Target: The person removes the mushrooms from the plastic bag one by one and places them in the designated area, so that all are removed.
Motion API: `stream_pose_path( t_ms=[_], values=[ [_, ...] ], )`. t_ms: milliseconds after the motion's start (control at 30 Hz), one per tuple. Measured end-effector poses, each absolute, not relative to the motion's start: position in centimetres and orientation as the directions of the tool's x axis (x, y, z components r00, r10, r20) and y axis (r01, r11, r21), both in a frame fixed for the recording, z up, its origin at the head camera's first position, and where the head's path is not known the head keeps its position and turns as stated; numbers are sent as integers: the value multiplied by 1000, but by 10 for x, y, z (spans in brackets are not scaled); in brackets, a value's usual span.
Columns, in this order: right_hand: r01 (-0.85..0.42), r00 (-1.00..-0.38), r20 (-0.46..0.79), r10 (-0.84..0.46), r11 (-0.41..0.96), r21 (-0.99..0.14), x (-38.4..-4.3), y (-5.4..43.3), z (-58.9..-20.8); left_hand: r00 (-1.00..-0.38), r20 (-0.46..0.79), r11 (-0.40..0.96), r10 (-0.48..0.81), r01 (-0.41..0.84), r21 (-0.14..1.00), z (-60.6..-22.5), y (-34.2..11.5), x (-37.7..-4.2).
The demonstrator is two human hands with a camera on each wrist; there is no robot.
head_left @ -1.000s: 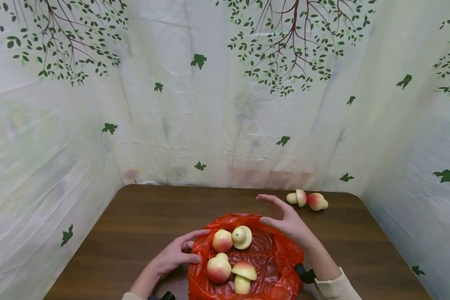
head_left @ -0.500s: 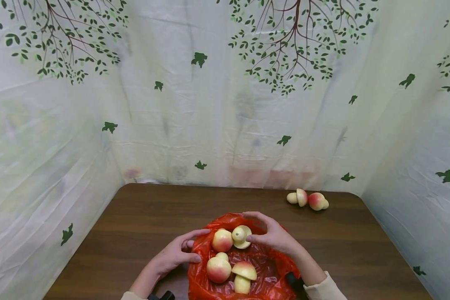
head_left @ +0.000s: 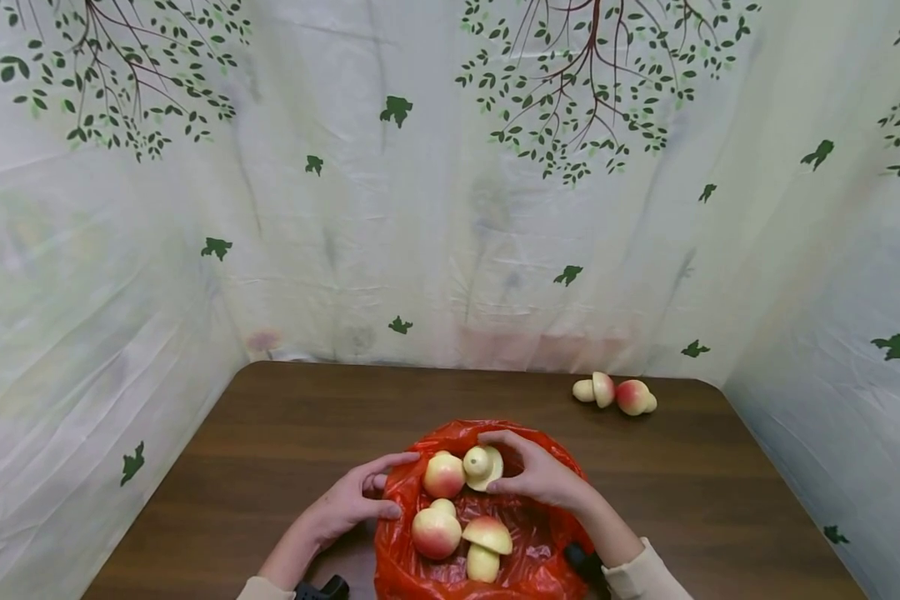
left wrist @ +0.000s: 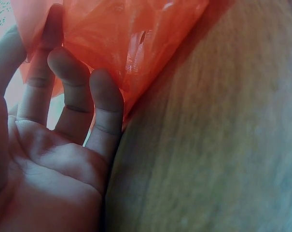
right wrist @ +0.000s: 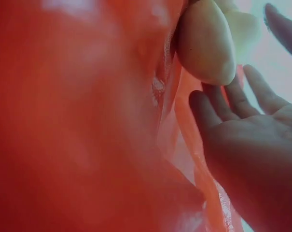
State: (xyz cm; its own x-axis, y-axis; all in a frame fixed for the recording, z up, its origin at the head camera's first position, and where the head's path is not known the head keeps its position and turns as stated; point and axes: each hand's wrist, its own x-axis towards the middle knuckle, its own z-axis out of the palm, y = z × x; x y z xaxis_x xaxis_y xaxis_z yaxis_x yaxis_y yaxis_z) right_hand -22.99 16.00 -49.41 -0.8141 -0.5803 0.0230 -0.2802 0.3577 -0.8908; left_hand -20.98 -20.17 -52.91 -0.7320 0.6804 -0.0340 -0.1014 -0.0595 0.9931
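Note:
A red plastic bag (head_left: 532,533) lies open at the front of the table, with several toy mushrooms inside. My right hand (head_left: 543,475) reaches into it, thumb and fingers spread around a pale mushroom (head_left: 483,477) whose stem faces up. In the right wrist view, the fingers (right wrist: 237,99) sit right at the underside of a mushroom cap (right wrist: 208,43). My left hand (head_left: 348,500) rests against the bag's left side, fingers loosely bent; one fingertip shows through the plastic (left wrist: 126,43) in the left wrist view. Beside the pale mushroom are a round pink-and-cream mushroom (head_left: 444,475), another below (head_left: 437,533) and an upright one (head_left: 487,550).
Two more mushrooms, one with its stem to the left (head_left: 595,390) and one with its stem to the right (head_left: 636,397), lie near the far right edge of the brown table (head_left: 307,417). A white leaf-print curtain (head_left: 450,208) encloses the table at the back and sides.
My right hand has moved left from the bag's far right rim, coming down into the bag around the pale mushroom. The left hand has stayed at the bag's left side.

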Motion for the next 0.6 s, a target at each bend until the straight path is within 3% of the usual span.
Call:
stream_pose_path(
  t_ms=[600],
  values=[
    [-315, -814, 38, -579, 386, -867, -230, 157, -501, -734, -11, -59, 679, -70, 996, -531, -202, -210]
  ],
)
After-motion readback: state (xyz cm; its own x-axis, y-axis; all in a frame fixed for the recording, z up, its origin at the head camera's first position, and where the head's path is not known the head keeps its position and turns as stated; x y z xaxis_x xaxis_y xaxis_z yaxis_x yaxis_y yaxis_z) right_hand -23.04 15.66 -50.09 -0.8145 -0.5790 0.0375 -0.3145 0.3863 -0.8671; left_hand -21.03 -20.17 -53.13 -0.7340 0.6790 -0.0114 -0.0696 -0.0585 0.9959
